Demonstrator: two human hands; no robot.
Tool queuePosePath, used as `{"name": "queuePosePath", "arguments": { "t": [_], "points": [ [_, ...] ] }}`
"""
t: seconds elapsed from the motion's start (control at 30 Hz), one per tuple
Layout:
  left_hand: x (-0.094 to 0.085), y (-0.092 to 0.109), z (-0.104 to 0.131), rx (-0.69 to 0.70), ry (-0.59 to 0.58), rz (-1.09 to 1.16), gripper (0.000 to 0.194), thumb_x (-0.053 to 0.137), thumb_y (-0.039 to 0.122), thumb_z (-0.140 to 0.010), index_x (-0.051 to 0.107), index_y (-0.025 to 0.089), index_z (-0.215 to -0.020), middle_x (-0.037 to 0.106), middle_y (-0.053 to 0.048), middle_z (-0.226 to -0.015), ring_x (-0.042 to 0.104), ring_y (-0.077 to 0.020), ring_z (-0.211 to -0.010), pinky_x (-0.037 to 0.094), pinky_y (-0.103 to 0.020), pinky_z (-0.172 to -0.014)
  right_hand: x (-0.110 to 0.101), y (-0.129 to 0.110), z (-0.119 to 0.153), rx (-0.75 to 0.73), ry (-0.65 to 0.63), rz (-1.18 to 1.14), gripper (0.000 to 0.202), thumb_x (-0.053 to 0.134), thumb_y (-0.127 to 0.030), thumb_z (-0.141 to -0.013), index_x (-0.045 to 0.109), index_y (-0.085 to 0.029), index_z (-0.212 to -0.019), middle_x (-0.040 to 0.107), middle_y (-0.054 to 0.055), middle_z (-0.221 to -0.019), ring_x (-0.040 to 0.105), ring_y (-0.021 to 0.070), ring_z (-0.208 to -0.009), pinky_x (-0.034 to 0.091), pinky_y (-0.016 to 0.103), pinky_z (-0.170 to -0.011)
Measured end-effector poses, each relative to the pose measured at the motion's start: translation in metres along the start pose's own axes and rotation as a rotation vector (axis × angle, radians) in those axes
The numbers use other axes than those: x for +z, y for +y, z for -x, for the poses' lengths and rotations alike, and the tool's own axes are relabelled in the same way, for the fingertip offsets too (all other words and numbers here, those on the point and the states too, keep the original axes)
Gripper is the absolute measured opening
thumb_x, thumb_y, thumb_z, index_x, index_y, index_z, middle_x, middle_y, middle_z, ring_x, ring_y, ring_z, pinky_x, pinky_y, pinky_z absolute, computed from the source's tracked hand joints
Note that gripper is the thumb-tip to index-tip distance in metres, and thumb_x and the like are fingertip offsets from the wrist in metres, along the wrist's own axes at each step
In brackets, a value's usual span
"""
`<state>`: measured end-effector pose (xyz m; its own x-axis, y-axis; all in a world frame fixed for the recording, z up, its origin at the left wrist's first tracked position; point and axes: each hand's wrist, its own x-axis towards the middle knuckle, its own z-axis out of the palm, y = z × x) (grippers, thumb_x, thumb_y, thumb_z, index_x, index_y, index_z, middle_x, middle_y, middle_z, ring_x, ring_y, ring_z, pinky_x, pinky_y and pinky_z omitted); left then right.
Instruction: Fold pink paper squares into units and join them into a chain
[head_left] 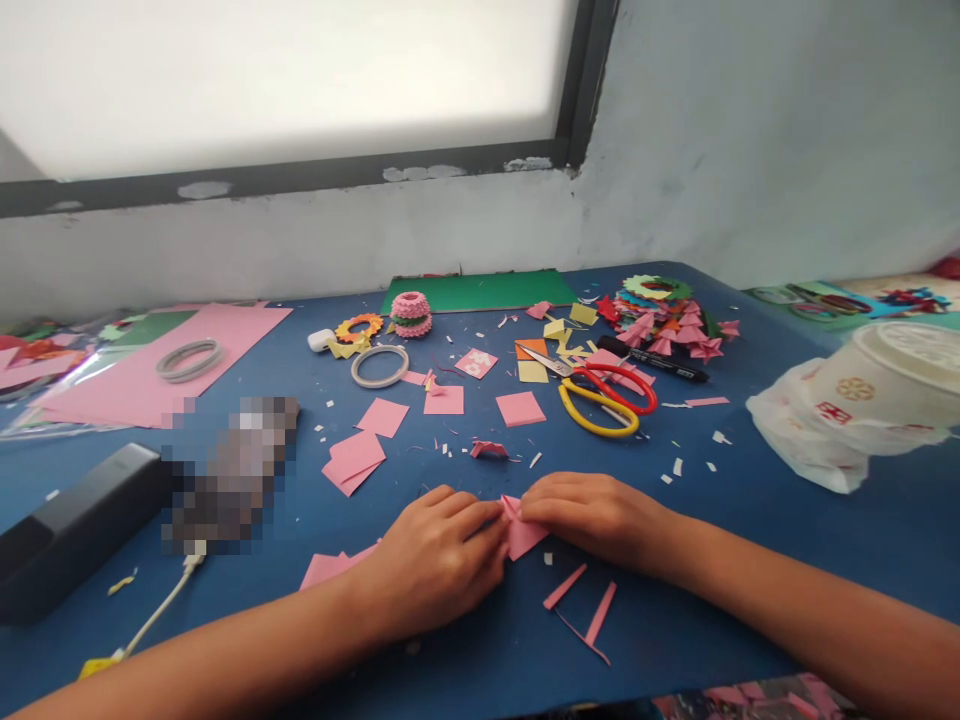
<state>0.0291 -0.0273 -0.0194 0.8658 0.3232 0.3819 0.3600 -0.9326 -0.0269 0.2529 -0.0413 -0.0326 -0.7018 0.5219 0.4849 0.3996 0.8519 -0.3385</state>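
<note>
Between my two hands lies a folded pink paper piece (525,538) on the blue table. My left hand (448,550) grips its left edge, the fingers curled together. From the other side my right hand (600,515) pinches the top right of the same piece, and its fingertips cover part of the folds. Just beyond them sits a small folded pink scrap (489,450). Two narrow pink strips (601,612) rest on the table below my right hand. More pink sheets (324,569) are partly hidden under my left forearm.
Red-and-yellow scissors (611,395) lie beyond my right hand, near a black marker (667,365) and a pile of folded stars (675,325). Pink squares (354,460) and a tape roll (380,367) lie ahead. A paper cup (892,385) stands right, a phone (236,475) left.
</note>
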Motion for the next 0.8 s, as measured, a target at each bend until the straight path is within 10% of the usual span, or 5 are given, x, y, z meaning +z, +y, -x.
{"name": "queuePosePath", "arguments": {
  "t": [0.8],
  "points": [
    [-0.0050,0.0060,-0.0047,-0.020,0.002,0.044,0.023,0.045,0.020,-0.085,0.066,0.013,-0.089,0.069,-0.009,-0.089,0.064,-0.0190,-0.074,0.053,-0.032,-0.065,-0.0038,0.0089,-0.0039,-0.121,-0.032,0.011,0.021,0.040,-0.011,-0.091,0.060,-0.012,-0.097,0.068,0.010,-0.089,0.062,0.0170,-0.089,0.052,0.028,-0.079]
  ]
}}
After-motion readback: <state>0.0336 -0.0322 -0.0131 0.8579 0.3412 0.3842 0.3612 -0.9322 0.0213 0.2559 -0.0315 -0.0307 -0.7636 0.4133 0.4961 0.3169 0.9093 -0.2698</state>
